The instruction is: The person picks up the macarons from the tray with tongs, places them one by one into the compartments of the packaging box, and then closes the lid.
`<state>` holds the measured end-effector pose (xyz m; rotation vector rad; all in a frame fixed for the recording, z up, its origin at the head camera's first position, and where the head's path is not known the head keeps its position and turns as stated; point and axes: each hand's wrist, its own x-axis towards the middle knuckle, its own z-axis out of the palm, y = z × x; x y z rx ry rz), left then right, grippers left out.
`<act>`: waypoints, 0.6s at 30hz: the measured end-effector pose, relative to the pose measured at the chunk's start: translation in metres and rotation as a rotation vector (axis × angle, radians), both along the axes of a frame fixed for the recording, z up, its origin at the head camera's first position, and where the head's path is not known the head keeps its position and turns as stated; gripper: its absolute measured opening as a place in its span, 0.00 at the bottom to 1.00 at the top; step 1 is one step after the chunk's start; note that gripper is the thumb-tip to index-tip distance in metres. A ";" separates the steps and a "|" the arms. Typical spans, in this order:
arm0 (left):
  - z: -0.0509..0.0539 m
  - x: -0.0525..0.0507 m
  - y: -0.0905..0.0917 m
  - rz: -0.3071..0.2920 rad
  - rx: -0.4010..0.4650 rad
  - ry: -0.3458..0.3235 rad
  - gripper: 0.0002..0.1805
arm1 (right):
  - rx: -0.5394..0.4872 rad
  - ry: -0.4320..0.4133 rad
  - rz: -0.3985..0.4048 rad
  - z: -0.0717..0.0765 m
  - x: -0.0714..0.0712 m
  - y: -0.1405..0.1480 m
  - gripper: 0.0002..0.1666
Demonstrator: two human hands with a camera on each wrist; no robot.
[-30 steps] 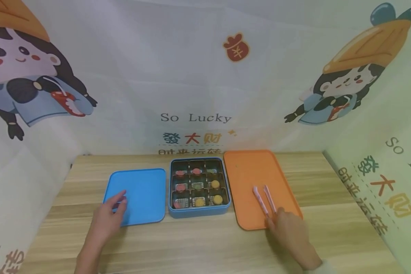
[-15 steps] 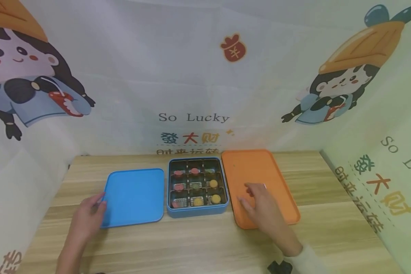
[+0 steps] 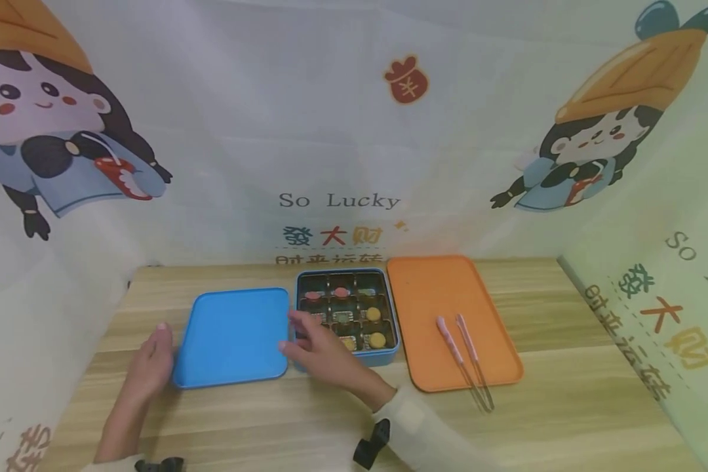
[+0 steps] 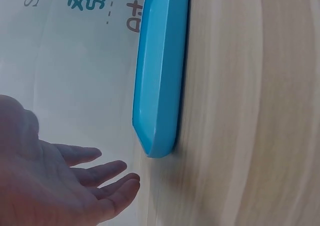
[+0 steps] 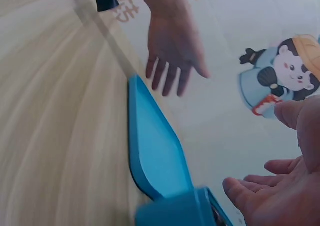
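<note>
A square blue lid-like tray (image 3: pixel 236 337) lies on the table, hollow side up. My left hand (image 3: pixel 149 364) is at its left edge, fingers fairly straight; the left wrist view shows a gap between the fingers and the tray. My right hand (image 3: pixel 327 357) reaches over the front left of a blue box (image 3: pixel 377 358), fingertips near the tray's right edge, holding nothing. In the box, a divided insert carries pink pieces (image 3: pixel 341 292) and yellow round pieces (image 3: pixel 377 339), probably sweets or cookies. The right hand hides some left compartments.
On the right an orange tray (image 3: pixel 431 282) touches or nearly touches the box. Tongs (image 3: pixel 449 335) with pink-covered arms lie on it, their bent end over its front edge. A printed cloth (image 3: pixel 224 131) hangs behind the wooden table (image 3: pixel 259 426).
My right hand has let go of the tongs on the orange tray and moved left across to the box. My left hand has shifted from above the blue tray to its left side.
</note>
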<state>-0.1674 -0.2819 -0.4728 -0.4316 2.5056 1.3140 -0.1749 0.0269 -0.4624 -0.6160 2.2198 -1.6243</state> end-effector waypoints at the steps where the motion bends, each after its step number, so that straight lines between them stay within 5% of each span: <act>1: 0.002 -0.001 0.000 -0.006 0.006 -0.008 0.49 | -0.002 -0.023 0.001 -0.002 -0.001 -0.008 0.36; 6: -0.001 -0.006 0.001 -0.019 -0.005 -0.048 0.51 | 0.068 -0.143 -0.058 -0.005 -0.002 -0.040 0.42; 12: -0.009 -0.011 0.011 -0.071 -0.096 -0.003 0.44 | 0.255 -0.086 -0.168 -0.010 -0.002 -0.067 0.45; 18: -0.012 -0.014 0.018 -0.096 -0.117 0.038 0.44 | 0.222 -0.152 -0.271 -0.020 -0.006 -0.082 0.48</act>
